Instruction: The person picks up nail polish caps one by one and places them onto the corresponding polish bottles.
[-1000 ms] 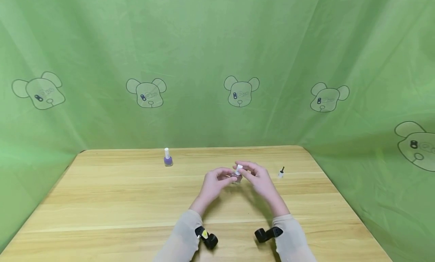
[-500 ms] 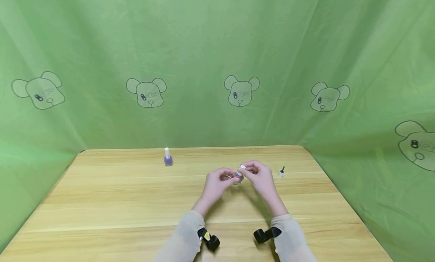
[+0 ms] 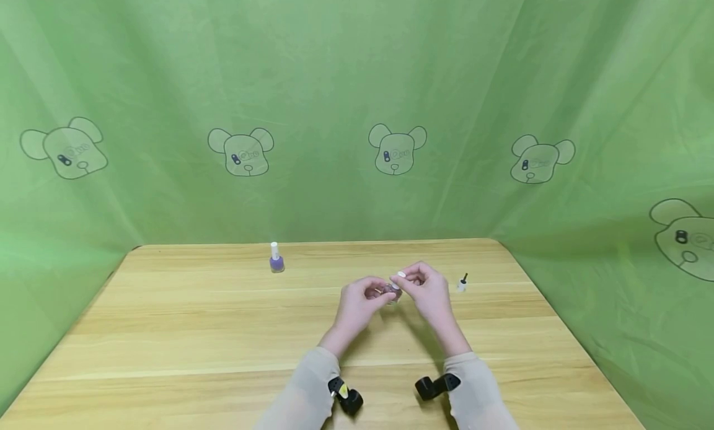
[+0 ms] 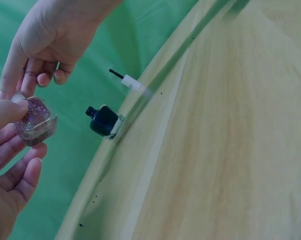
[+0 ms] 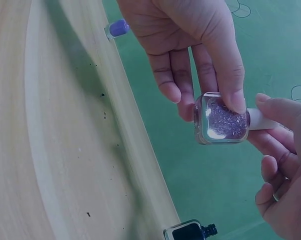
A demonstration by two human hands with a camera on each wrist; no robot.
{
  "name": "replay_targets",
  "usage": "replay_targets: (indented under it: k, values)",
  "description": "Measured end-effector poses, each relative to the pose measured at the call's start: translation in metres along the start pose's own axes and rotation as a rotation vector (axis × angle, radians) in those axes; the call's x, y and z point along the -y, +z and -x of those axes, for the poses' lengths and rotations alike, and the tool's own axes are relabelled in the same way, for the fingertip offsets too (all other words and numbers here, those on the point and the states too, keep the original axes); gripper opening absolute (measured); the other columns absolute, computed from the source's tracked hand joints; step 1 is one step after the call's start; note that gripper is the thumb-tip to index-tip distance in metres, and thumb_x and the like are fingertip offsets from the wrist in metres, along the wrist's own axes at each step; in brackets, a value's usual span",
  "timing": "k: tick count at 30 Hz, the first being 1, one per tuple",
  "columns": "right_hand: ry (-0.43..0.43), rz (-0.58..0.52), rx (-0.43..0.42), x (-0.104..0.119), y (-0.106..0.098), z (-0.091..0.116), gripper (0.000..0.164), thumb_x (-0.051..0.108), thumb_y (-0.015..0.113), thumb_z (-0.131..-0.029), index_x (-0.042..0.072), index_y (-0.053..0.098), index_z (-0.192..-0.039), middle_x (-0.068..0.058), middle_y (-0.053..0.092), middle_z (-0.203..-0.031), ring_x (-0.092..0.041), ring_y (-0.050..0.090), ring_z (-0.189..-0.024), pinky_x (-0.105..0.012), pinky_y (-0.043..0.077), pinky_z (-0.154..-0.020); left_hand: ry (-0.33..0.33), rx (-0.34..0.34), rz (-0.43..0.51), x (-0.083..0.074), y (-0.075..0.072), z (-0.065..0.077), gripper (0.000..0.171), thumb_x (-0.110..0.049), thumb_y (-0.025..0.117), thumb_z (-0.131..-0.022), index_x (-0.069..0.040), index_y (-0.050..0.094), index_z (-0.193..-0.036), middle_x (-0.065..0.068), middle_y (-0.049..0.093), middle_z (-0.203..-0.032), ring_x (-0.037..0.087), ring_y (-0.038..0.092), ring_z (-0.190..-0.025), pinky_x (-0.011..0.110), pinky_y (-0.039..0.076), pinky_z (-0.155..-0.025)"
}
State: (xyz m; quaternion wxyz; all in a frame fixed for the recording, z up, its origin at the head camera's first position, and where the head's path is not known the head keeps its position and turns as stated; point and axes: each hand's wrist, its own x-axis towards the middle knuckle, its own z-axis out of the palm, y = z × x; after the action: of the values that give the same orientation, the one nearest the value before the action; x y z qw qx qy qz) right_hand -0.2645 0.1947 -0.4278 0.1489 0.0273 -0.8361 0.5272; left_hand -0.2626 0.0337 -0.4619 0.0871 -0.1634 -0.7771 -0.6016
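My left hand (image 3: pixel 354 301) pinches a small square nail polish bottle (image 5: pixel 221 120) of pinkish-purple glitter between thumb and fingers, just above the table. Its white cap (image 5: pixel 260 120) is on the neck, and my right hand (image 3: pixel 431 293) grips that cap with thumb and fingers. The bottle leans, cap toward the right hand. In the left wrist view, an uncapped dark nail polish bottle (image 4: pixel 104 121) stands on the table; the right hand hides it in the head view. Near it a white brush cap (image 3: pixel 462 285) stands with its black brush pointing up.
A capped purple nail polish bottle (image 3: pixel 276 264) stands at the back left of the wooden table (image 3: pixel 195 331). Small dark specks dot the tabletop in the right wrist view. Green cloth (image 3: pixel 323 77) hangs behind and beside the table.
Both hands have shifted slightly to the right with the glitter bottle. The white cap has tilted further right, and the right fingers have moved around it. Other bottles have stayed put.
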Motion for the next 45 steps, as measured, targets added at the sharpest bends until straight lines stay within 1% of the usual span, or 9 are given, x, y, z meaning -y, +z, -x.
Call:
replay_targets:
  k: [4,8,11,13,15,21,30,38,45]
  values:
    - [-0.002,0.0,0.017,-0.0007,0.0003,-0.0012,0.027,0.026,0.078,-0.083,0.005,0.067,-0.097,-0.01,0.071,-0.086,-0.008,0.058,-0.073,-0.02,0.048,-0.066,-0.006,-0.006,0.02,-0.0003,-0.0003,-0.0002,0.028,-0.026,0.078,-0.082,-0.006,0.072,-0.101,0.01,0.075,-0.092,0.008,0.066,-0.073,0.016,0.055,-0.068]
    - [0.002,-0.029,0.067,0.0015,-0.0017,-0.0011,0.035,0.035,0.065,-0.093,0.007,0.066,-0.114,-0.014,0.072,-0.107,-0.005,0.055,-0.076,-0.02,0.046,-0.067,-0.038,0.001,0.064,-0.0005,-0.0021,-0.0005,0.029,-0.026,0.076,-0.083,-0.007,0.072,-0.105,0.01,0.075,-0.098,0.013,0.07,-0.08,0.018,0.057,-0.072]
    - [-0.02,-0.061,0.123,0.0027,-0.0035,-0.0008,0.038,0.033,0.06,-0.097,0.009,0.063,-0.125,-0.015,0.07,-0.119,0.0,0.057,-0.082,-0.018,0.047,-0.073,-0.055,0.011,0.088,0.0009,-0.0041,-0.0015,0.029,-0.025,0.075,-0.085,-0.007,0.071,-0.108,0.01,0.074,-0.102,0.016,0.071,-0.085,0.019,0.057,-0.076]
    - [-0.046,-0.068,0.166,0.0024,-0.0042,-0.0007,0.038,0.03,0.059,-0.097,0.009,0.061,-0.129,-0.014,0.069,-0.121,0.001,0.06,-0.088,-0.017,0.049,-0.08,-0.059,0.017,0.09,0.0022,-0.0055,-0.0024,0.03,-0.025,0.074,-0.086,-0.007,0.07,-0.11,0.01,0.074,-0.104,0.017,0.071,-0.088,0.02,0.057,-0.078]
    - [-0.075,-0.066,0.206,0.0019,-0.0043,-0.0008,0.038,0.027,0.059,-0.097,0.009,0.059,-0.131,-0.013,0.069,-0.121,-0.001,0.061,-0.103,-0.021,0.047,-0.093,-0.056,0.022,0.085,0.0035,-0.0066,-0.0033,0.03,-0.024,0.073,-0.086,-0.007,0.069,-0.111,0.01,0.074,-0.105,0.018,0.071,-0.089,0.02,0.057,-0.08]
    - [-0.098,-0.032,0.241,0.0079,-0.005,0.001,0.033,0.021,0.059,-0.097,0.007,0.062,-0.126,-0.013,0.071,-0.115,-0.01,0.054,-0.107,-0.029,0.042,-0.095,-0.046,0.028,0.078,0.0055,-0.0082,-0.0044,0.031,-0.025,0.073,-0.086,-0.007,0.07,-0.11,0.011,0.074,-0.106,0.02,0.071,-0.091,0.02,0.057,-0.08]
    - [-0.086,0.031,0.175,0.0015,-0.0025,0.0001,0.031,0.033,0.064,-0.093,0.011,0.069,-0.115,-0.008,0.073,-0.104,-0.011,0.055,-0.093,-0.022,0.046,-0.079,-0.034,0.037,0.058,0.0023,-0.0083,-0.0031,0.03,-0.026,0.074,-0.085,-0.006,0.07,-0.108,0.01,0.074,-0.101,0.018,0.07,-0.087,0.019,0.057,-0.078]
    - [-0.07,0.028,0.056,0.0013,0.0013,0.0012,0.026,0.024,0.072,-0.088,0.005,0.071,-0.106,-0.013,0.073,-0.094,-0.007,0.061,-0.078,-0.017,0.049,-0.068,-0.003,0.002,0.021,-0.0004,-0.0037,-0.0014,0.028,-0.023,0.075,-0.085,-0.005,0.071,-0.105,0.01,0.074,-0.096,0.014,0.07,-0.081,0.016,0.056,-0.074]
    - [-0.069,0.049,-0.037,0.0022,0.0038,0.0023,0.021,0.021,0.079,-0.081,0.005,0.072,-0.094,-0.01,0.071,-0.084,-0.005,0.054,-0.065,-0.017,0.045,-0.058,0.054,-0.036,-0.022,-0.0016,0.0008,-0.0002,0.025,-0.02,0.076,-0.084,-0.004,0.072,-0.102,0.011,0.075,-0.092,0.012,0.068,-0.075,0.015,0.056,-0.069]
